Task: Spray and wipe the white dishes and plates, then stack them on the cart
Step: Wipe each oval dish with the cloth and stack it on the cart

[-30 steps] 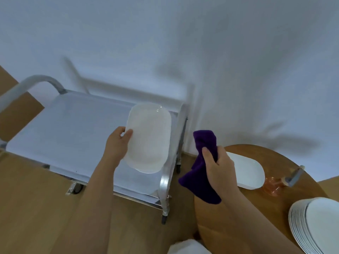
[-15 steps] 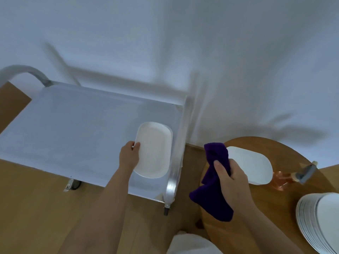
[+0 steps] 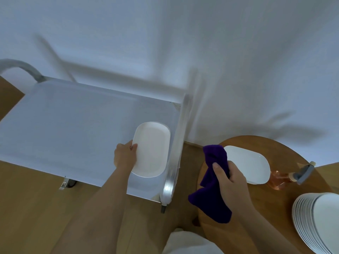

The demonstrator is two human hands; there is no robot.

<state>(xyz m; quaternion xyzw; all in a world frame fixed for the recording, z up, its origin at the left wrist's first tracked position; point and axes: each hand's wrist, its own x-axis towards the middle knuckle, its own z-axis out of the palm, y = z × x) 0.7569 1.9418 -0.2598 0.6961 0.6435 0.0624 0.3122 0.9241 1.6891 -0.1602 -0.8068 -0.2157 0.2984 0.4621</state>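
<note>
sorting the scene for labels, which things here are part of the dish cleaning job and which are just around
Part of the job:
oval white dish
second oval white dish
stack of white plates
purple cloth
pink spray bottle
metal cart

Just around:
round wooden table
white wall

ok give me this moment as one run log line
left hand: holds oval dish on cart | right hand: grips purple cloth | table: second dish, spray bottle, plate stack

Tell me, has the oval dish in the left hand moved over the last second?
Yes. The oval dish went from tilted up above the cart down to its top, near the right-hand rail, with the left hand gripping its edge.
</note>
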